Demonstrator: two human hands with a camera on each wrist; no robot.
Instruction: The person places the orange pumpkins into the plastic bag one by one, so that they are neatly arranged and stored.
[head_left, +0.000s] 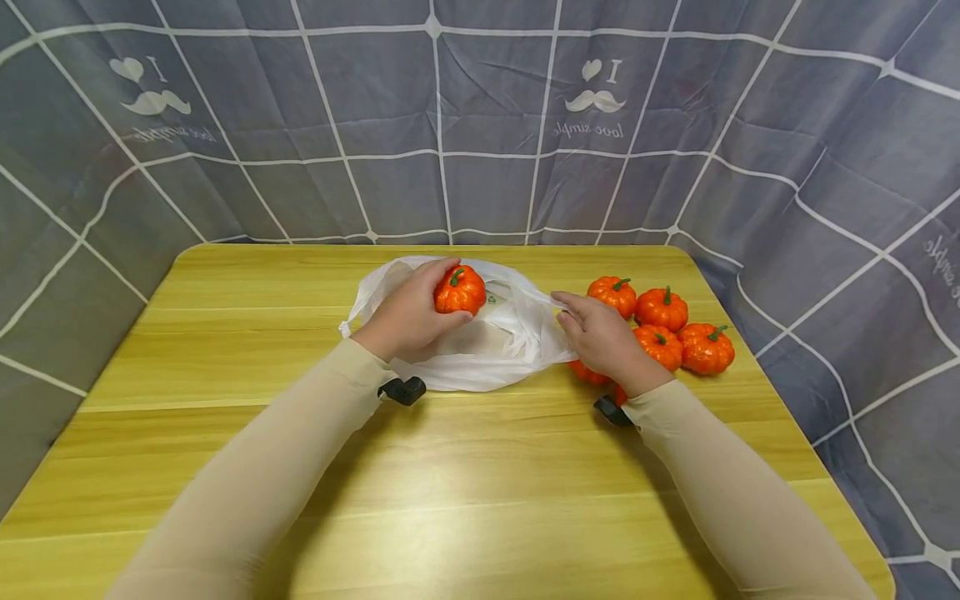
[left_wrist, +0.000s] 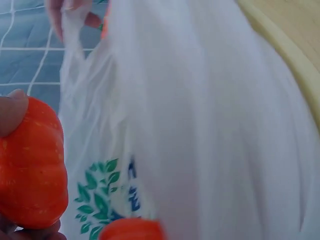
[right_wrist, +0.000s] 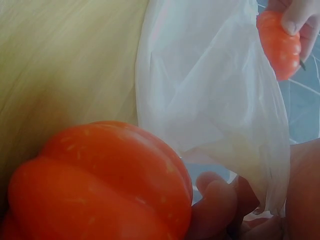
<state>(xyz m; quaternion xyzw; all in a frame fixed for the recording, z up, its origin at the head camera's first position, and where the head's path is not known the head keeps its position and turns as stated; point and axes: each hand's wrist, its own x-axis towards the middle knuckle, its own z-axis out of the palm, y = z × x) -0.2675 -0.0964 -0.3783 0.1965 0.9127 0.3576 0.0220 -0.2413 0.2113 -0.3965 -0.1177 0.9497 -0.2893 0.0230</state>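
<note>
Over the mouth of a white plastic bag (head_left: 480, 371), my left hand (head_left: 411, 312) grips a small orange pumpkin (head_left: 461, 292) with a green stem, fingers and thumb around its sides. My right hand (head_left: 606, 340) pinches the bag's right edge and holds it out; the right wrist view shows the gathered plastic (right_wrist: 272, 192) between the fingers. Green leaf print (left_wrist: 95, 200) shows on the bag in the left wrist view. Low in that view, part of another orange pumpkin (left_wrist: 132, 231) appears by the bag. A large pumpkin (right_wrist: 107, 180) lies close beside my right hand.
Several more orange pumpkins (head_left: 705, 348) cluster on the right of the wooden table (head_left: 450, 500), some partly hidden by my right hand and wrist. A grey curtain (head_left: 495, 100) with white lines hangs behind the table and along its sides.
</note>
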